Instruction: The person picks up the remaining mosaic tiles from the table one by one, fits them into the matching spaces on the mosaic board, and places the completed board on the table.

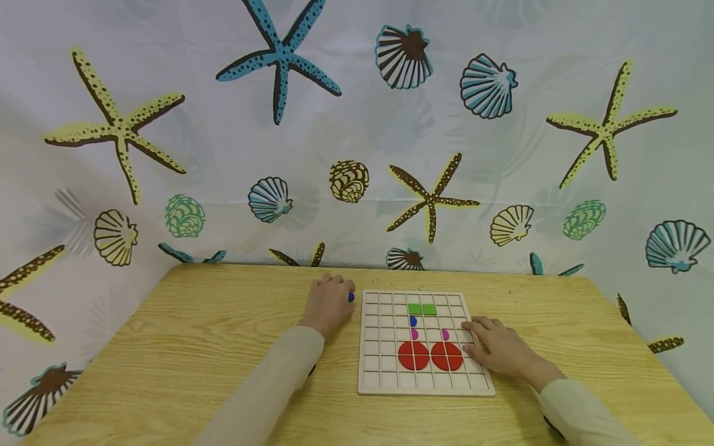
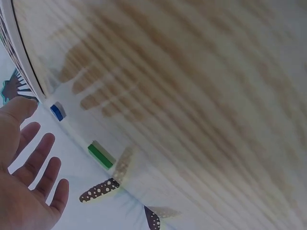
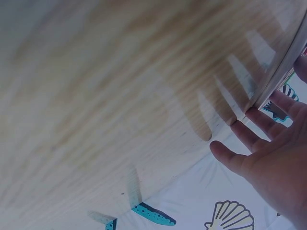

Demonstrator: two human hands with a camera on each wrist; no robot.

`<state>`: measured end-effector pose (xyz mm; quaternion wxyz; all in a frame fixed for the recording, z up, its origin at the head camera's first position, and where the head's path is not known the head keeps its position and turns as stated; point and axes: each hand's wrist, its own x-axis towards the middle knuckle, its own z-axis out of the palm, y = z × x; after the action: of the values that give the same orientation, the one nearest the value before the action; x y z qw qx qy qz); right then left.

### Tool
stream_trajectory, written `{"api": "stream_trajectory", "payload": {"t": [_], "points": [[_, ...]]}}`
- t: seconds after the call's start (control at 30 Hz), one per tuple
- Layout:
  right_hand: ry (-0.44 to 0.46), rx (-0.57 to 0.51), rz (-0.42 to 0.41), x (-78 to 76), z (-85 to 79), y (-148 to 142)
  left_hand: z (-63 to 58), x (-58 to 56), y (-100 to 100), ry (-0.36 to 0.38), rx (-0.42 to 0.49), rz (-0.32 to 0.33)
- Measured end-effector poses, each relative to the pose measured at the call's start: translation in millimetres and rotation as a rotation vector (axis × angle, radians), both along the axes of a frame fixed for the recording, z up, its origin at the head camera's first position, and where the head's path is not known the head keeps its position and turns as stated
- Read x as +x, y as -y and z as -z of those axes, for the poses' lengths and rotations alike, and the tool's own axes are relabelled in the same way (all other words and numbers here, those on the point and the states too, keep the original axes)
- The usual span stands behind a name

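A white grid board (image 1: pixel 390 384) lies flat on the table. On it are green squares (image 1: pixel 422 309), a blue half-round piece (image 1: pixel 413 321), two magenta half-round pieces (image 1: pixel 445 334) and two red rounds (image 1: pixel 414 355). Left of the board, my left hand (image 1: pixel 329 306) is over the table, fingers loosely bent. A loose blue piece (image 2: pixel 57 112) shows just beyond its thumb, and a green piece (image 2: pixel 100 155) lies past the fingertips; the hand hides that green piece in the head view. My right hand (image 1: pixel 499 347) rests at the board's right edge, fingers extended and touching it.
The wooden table (image 1: pixel 195 347) spreads out on both sides of the board. At its far edge stands a white cloth backdrop (image 1: pixel 334 235) printed with starfish and shells, which also closes off the left and right sides.
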<state>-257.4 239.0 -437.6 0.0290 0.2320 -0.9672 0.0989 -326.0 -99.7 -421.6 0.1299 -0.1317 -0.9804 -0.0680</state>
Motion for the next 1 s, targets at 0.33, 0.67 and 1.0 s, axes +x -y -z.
{"api": "stream_trajectory", "payload": {"t": [0.33, 0.67, 1.0], "points": [[0.012, -0.002, 0.006, -1.1, 0.7, -1, 3.1, -1.6, 5, 0.011, -0.044, -0.034], [0.01, -0.004, 0.011, -1.8, 1.8, -2, 4.9, -9.2, 1, 0.045, -0.043, -0.059], [0.018, -0.004, 0.014, -2.5, 2.5, -2, 6.1, -17.3, 1, 0.077, -0.019, -0.077]]}}
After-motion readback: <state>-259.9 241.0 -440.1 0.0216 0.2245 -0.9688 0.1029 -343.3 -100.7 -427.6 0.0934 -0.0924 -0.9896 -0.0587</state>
